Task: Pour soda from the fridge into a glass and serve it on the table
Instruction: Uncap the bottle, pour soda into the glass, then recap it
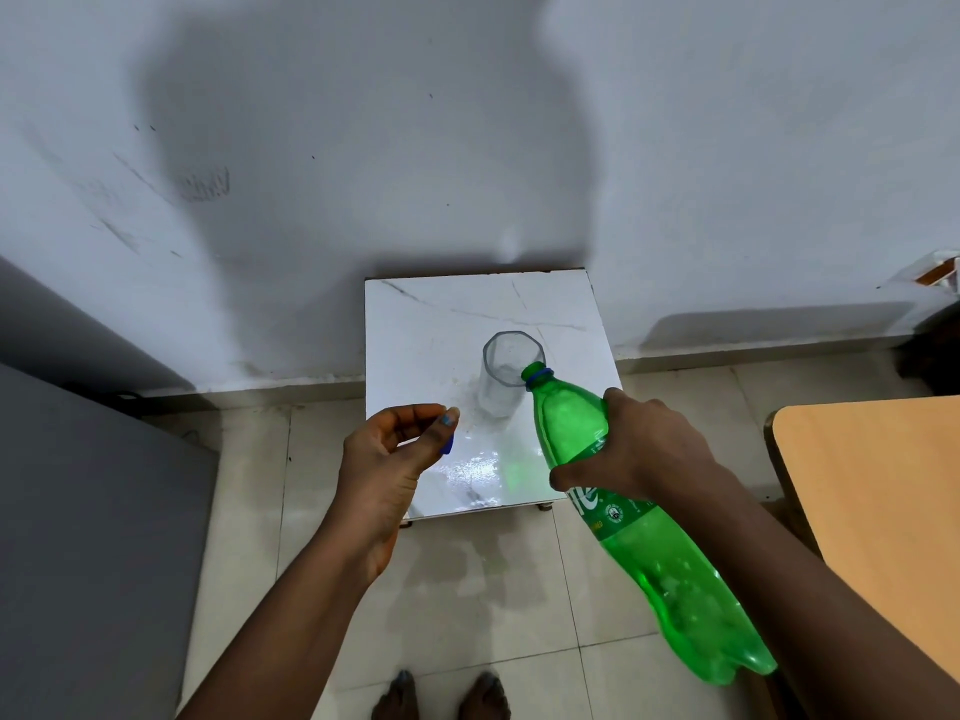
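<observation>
A clear empty-looking glass (506, 374) stands upright on a small white marble-topped table (415, 324) against the wall. My right hand (644, 449) grips a large green soda bottle (670, 574) around its upper body. The bottle is tilted, uncapped, with its mouth resting at the glass's right rim. My left hand (387, 459) hovers over the table's front left corner, left of the glass, pinching the blue bottle cap (448, 444) between thumb and fingers.
A grey fridge (93, 511) fills the left side. An orange wooden tabletop (883, 501) juts in at the right. The floor is pale tile (467, 589), and my bare feet (441, 698) show at the bottom edge.
</observation>
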